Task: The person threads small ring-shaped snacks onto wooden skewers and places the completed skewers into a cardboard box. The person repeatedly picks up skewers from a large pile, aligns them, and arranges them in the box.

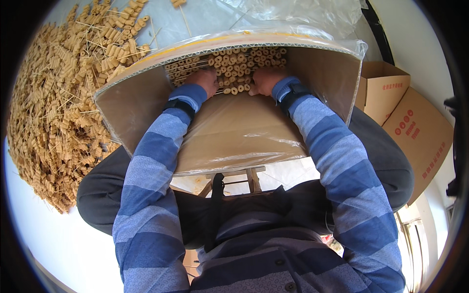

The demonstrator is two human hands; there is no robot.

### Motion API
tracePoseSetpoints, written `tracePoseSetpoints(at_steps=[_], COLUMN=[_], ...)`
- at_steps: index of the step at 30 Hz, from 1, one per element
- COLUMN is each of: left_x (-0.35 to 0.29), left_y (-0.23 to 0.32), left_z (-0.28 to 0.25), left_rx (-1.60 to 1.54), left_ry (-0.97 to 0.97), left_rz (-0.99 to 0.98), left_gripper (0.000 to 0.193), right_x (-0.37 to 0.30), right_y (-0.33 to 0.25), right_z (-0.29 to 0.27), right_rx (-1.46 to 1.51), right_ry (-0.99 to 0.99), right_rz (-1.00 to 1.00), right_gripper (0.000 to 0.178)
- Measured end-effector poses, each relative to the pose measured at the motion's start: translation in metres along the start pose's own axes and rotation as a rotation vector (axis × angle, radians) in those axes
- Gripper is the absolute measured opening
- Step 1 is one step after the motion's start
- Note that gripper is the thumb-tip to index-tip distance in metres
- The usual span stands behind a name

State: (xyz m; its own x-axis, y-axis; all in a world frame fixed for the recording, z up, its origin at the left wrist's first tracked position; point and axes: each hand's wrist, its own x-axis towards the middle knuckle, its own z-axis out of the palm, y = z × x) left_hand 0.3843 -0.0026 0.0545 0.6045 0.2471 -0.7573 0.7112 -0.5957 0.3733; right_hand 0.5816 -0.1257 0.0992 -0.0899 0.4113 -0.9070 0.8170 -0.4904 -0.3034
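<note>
Both hands reach into a plastic-lined cardboard box [244,122] between my knees. In it lie rows of skewers [233,66], thin pale sticks threaded with tan ring-shaped pieces, their round holed ends showing. My left hand [207,81] is closed at the left side of the nearest row, thin sticks by its fingers. At that row's right side my right hand [266,80] is curled, thumb side against the ring pieces. The fingertips of both hands are partly hidden among the skewers.
A large heap of loose skewers [63,102] spreads over the plastic sheeting at my left. Flattened and folded cartons [415,132] stand at my right. Under the box a wooden stool [253,179] shows. The box's raised flaps [322,73] surround my wrists.
</note>
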Motion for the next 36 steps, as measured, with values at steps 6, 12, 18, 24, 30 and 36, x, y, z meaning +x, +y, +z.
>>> tracePoseSetpoints(at_steps=[6, 12, 18, 24, 30, 36], left_x=[0.001, -0.005, -0.012, -0.007, -0.005, -0.015], left_y=[-0.003, 0.001, -0.001, -0.008, 0.006, 0.008], left_z=[0.003, -0.007, -0.022, -0.01, 0.002, 0.013], left_rx=[-0.002, 0.026, 0.029, 0.134, 0.273, 0.401], left_ry=[0.001, -0.044, -0.209, -0.272, -0.188, -0.121], left_rz=[0.014, -0.038, 0.023, 0.138, 0.156, 0.222], left_gripper=[0.02, 0.023, 0.021, 0.021, 0.023, 0.024], right_x=[-0.01, -0.007, -0.007, -0.029, -0.053, -0.054], right_y=[-0.015, -0.03, -0.032, -0.016, -0.031, -0.028], right_z=[0.001, 0.016, 0.03, 0.0, -0.01, -0.009], right_rx=[-0.117, -0.395, -0.349, -0.508, -0.607, -0.576], right_ry=[0.135, 0.254, 0.403, 0.201, 0.138, 0.101], right_rz=[-0.038, -0.14, -0.349, -0.206, -0.17, -0.208], right_gripper=[0.041, 0.032, 0.02, 0.021, 0.019, 0.019])
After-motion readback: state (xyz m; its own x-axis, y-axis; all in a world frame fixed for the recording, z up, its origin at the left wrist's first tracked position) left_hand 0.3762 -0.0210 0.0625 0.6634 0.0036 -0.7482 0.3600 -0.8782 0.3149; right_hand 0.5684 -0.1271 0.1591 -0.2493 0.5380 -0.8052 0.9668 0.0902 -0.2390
